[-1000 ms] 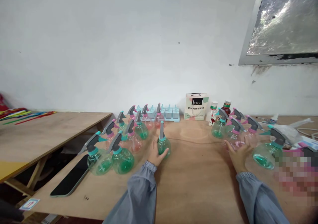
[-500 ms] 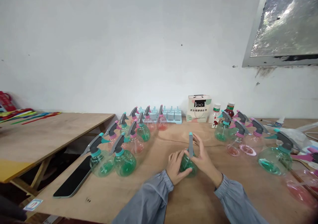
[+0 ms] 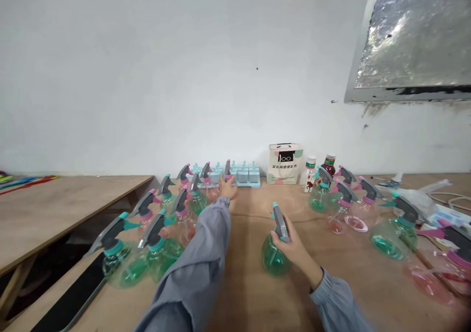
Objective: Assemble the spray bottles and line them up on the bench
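Observation:
In front of me a round green spray bottle [image 3: 275, 258] with a grey spray head stands slightly tilted. My right hand [image 3: 290, 238] is closed around its head and neck from the right side. Stretched far forward, my left hand [image 3: 228, 188] has its fingers around the neck of a pink spray bottle [image 3: 227, 168] in the back of the left group. That bottle's body is hidden behind the hand. Beside my left forearm stand more pink and green bottles, among them a green spray bottle [image 3: 164, 253] partly covered by the sleeve.
A light blue ice-pop mold [image 3: 253, 177] and a paper bag [image 3: 285, 164] stand by the wall. Further right are two capped bottles, several spray bottles such as a green one [image 3: 390, 236], and a plastic bag. A phone [image 3: 73, 292] lies at the left edge.
My left hand has left the green bottle and reached forward and left to the pink bottle at the back. My right hand stays on the green bottle, now tilted. The view has shifted slightly right.

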`<state>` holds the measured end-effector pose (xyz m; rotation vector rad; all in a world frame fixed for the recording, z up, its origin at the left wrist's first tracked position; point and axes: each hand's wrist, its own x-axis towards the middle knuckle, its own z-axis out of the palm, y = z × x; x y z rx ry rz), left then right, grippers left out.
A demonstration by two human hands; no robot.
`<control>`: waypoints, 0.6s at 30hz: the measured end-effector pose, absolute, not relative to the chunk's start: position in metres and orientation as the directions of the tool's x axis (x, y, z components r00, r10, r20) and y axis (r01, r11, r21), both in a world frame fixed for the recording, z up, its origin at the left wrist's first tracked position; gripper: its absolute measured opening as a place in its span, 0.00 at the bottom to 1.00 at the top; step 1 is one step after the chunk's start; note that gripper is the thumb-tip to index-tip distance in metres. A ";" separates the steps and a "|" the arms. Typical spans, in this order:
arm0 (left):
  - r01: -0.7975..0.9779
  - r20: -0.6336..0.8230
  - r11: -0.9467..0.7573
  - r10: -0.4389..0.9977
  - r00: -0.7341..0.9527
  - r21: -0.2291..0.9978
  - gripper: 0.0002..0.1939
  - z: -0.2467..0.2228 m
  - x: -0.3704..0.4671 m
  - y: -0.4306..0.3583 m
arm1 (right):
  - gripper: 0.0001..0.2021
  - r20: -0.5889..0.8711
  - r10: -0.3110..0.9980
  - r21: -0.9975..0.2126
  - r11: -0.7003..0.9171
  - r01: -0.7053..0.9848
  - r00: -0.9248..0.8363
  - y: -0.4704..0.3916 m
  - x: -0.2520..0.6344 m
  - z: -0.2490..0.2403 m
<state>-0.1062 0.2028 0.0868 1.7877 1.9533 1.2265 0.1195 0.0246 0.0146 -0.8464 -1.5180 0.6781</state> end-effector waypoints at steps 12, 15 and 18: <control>0.821 0.583 -0.342 0.812 0.014 0.457 0.22 0.039 -0.084 0.135 | 0.25 0.511 0.857 -0.854 0.515 0.070 -0.069 0.015 0.128 0.025; 0.796 0.715 -0.515 0.682 0.156 0.318 0.21 0.014 -0.086 0.099 | 0.22 0.452 0.892 -0.892 0.452 -0.016 0.021 0.018 0.137 0.027; 0.787 0.784 -0.570 0.591 0.192 0.237 0.20 -0.004 -0.092 0.066 | 0.21 0.323 0.946 -0.931 0.317 -0.179 -0.002 0.020 0.148 0.031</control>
